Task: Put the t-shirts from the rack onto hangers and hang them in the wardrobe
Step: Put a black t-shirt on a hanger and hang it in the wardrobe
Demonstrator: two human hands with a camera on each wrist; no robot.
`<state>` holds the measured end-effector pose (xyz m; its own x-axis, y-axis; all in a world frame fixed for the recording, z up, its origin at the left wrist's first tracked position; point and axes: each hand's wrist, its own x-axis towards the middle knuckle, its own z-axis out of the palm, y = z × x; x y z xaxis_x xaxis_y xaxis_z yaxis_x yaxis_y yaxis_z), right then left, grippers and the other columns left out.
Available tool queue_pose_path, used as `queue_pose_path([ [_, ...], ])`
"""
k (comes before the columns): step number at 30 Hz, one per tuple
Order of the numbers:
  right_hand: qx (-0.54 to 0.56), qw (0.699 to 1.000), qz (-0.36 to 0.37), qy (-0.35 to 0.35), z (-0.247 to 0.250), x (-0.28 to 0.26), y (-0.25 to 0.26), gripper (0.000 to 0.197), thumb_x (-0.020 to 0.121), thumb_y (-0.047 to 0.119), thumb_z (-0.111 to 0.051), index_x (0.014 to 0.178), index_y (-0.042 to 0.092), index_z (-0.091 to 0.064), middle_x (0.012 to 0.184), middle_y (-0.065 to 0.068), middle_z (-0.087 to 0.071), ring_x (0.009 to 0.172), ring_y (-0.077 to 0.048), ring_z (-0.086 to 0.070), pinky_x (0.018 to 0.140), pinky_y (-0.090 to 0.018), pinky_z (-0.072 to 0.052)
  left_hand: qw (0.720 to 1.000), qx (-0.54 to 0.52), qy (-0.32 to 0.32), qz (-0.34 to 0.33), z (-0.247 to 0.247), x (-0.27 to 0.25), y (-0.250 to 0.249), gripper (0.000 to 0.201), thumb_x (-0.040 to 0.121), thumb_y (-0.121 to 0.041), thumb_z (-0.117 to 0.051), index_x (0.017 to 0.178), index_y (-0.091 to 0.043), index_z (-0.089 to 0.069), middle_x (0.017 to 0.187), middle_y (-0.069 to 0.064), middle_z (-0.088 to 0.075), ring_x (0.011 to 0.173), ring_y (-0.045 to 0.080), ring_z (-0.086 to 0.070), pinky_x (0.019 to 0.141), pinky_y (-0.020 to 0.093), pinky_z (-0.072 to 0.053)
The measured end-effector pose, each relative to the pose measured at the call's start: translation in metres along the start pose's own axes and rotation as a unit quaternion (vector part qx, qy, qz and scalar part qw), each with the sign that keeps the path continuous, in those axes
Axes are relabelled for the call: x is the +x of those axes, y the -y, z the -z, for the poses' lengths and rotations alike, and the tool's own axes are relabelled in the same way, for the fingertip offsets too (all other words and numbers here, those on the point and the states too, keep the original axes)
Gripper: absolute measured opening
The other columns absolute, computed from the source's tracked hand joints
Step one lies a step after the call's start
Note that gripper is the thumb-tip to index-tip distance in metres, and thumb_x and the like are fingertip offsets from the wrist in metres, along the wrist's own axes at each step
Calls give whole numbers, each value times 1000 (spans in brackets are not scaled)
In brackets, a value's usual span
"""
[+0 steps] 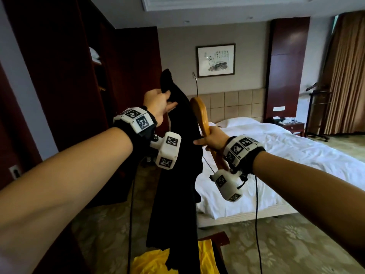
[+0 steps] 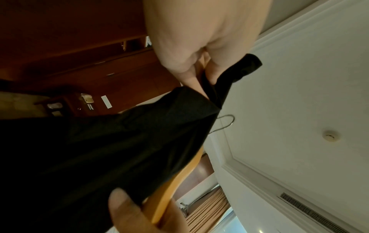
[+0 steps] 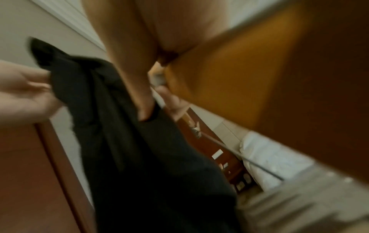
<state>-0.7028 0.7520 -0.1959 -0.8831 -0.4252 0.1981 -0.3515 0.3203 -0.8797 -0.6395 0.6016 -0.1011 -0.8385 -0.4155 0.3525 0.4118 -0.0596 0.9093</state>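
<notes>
Now | black t-shirt (image 1: pixel 177 155) limp, long | left hand (image 1: pixel 156 104) pinches top | right hand (image 1: pixel 214 138) grips wooden hanger (image 1: pixel 201 113)

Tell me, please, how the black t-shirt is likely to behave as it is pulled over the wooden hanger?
The black t-shirt hangs in long limp folds from the left hand, so it is probably floppy and light. It may slide off the smooth wooden hanger held by the right hand.

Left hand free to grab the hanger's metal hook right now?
Probably not as things stand. The left hand pinches the top of the black t-shirt, so it is occupied. The thin metal hook stands uncovered just beyond, above the wooden hanger held by the right hand.
</notes>
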Motion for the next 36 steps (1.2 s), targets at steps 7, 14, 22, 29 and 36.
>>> queue_pose_path([
  [7, -24, 999, -10, -19, 15, 3, 15, 18, 89, 13, -62, 81, 10, -47, 71, -3, -48, 56, -15, -45, 44, -20, -40, 988, 116, -93, 43, 48, 24, 4, 27, 93, -19, -48, 108, -2, -61, 116, 16, -63, 104, 30, -61, 95, 43, -49],
  [14, -33, 998, 22, -56, 21, 9, 51, 16, 88, 12, -63, 83, 8, -48, 72, -4, -49, 58, -15, -49, 48, -21, -44, 969, 233, -18, 84, 68, 9, 25, 53, 77, -21, -64, 126, -11, -47, 113, 11, -58, 98, 26, -59, 78, 32, -49],
  [22, -64, 994, 55, -73, 26, 10, 80, 18, 86, 12, -66, 85, 8, -48, 68, -4, -47, 53, -15, -48, 45, -21, -43, 940, 243, 228, 76, 15, -27, 39, 61, 80, -11, -72, 131, -12, -40, 119, 4, -57, 108, 14, -57, 74, 14, -47],
  [29, -35, 993, 74, -91, 40, 2, 83, 22, 86, 15, -65, 77, 15, -45, 66, -2, -45, 47, -13, -46, 44, -22, -41, 954, 227, 187, 60, -19, -28, 37, 38, 81, -1, -68, 118, -1, -59, 100, 8, -63, 97, 21, -61, 80, 28, -47],
  [36, 172, 954, 165, -179, 55, -6, 47, 21, 84, 18, -69, 96, 16, -52, 85, -4, -63, 71, -17, -66, 60, -24, -51, 966, 209, 147, 37, -23, -15, 38, 41, 77, -10, -74, 116, -3, -61, 111, 13, -67, 102, 26, -64, 94, 39, -50],
])
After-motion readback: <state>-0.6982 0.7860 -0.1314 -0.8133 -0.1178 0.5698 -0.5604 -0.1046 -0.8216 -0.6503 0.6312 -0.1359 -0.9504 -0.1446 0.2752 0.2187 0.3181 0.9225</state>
